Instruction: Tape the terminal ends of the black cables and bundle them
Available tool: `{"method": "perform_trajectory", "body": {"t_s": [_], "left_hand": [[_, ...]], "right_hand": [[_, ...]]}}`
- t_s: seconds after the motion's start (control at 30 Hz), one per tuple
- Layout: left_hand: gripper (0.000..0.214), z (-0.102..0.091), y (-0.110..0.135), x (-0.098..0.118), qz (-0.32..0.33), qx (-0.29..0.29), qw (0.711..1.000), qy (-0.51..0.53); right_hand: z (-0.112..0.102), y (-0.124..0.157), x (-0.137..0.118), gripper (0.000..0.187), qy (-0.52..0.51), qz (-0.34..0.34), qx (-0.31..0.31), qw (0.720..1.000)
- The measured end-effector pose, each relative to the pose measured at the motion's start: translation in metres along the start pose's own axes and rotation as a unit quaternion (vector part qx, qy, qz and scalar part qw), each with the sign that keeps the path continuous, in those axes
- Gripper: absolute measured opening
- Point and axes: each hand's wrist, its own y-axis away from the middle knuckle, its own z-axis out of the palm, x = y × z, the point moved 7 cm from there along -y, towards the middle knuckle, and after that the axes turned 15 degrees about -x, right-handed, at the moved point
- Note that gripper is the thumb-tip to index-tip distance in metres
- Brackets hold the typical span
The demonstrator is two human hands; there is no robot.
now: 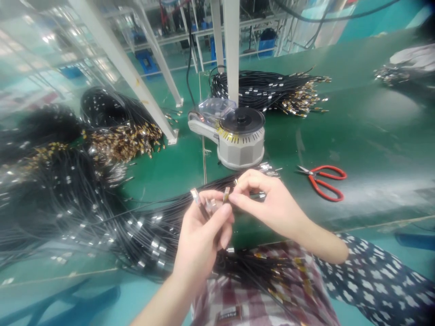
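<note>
My left hand is closed around a few black cables, whose metal connector ends stick up between the fingers. One connector stands between its thumb and forefinger. At that connector my right hand pinches with thumb and forefinger; what lies in the pinch is too small to make out. Below and left of the hands spreads a large bundle of black cables with silvery bands. More cables with yellowish ends lie across my lap. A round white tape dispenser with a black top stands just beyond the hands.
Red-handled scissors lie on the green tabletop to the right. Coiled cable bundles sit at the left, another cable bundle at the back. White metal posts rise from the table. Farther right lies a pale cloth-like item.
</note>
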Motion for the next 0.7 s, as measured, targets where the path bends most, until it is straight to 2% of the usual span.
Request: {"method": "perform_trajectory", "body": {"t_s": [0.13,0.27,0.5,0.7], "left_hand": [[0.023,-0.0029,-0.0003,-0.0019,-0.034,0.013,0.999,0.015],[0.023,-0.0016,-0.0020,-0.0049,-0.057,-0.007,0.997,0.048],[0.020,0.0000,-0.0013,-0.0085,-0.050,-0.033,0.994,0.086],[0.024,0.0050,-0.0033,-0.0098,-0.047,-0.037,0.995,0.082]], "right_hand": [[0.0005,0.0003,0.0002,0.012,-0.008,-0.010,-0.013,1.000],[0.0021,-0.0008,0.0011,0.011,-0.023,-0.014,-0.031,0.999],[0.0034,-0.0034,0.0005,0.011,-0.008,-0.004,-0.028,1.000],[0.0054,-0.0051,0.0013,0.011,-0.044,0.008,-0.036,0.998]]}}
